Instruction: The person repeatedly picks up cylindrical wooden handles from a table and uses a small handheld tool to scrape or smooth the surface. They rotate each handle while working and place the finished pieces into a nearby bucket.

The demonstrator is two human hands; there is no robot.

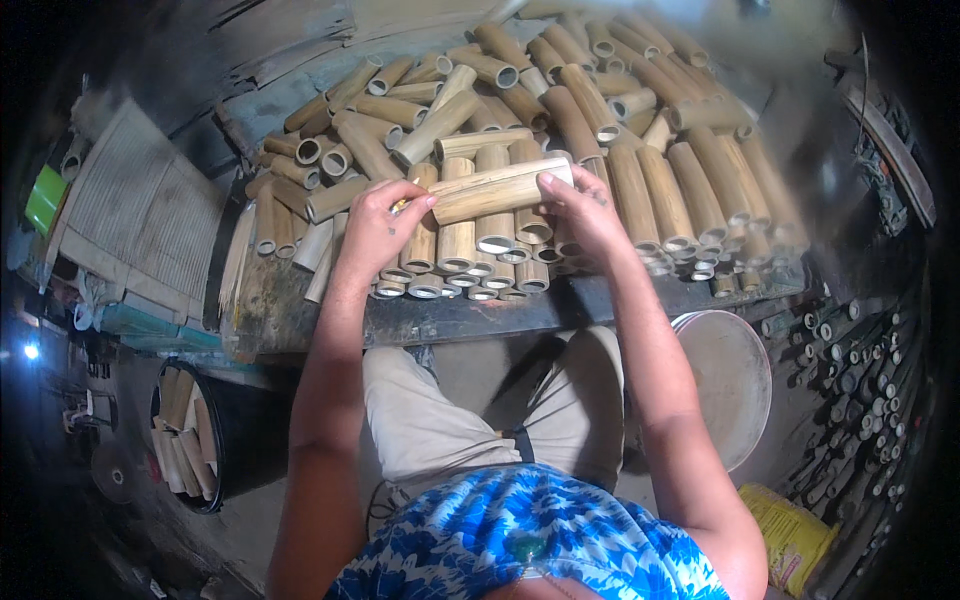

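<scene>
While I'm monitoring remotely: bamboo tube, one, being held above stacked tubes; left hand pinching left end (small yellow item also sitting there), right hand gripping right end. Hazard, I'm judging: loosening grip dropping it, unsettling pile.

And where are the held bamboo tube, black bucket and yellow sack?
Held bamboo tube (498,196): head view, middle of its side.
Black bucket (247,430): head view, its outer wall.
Yellow sack (787,540): head view, its visible side.
</scene>
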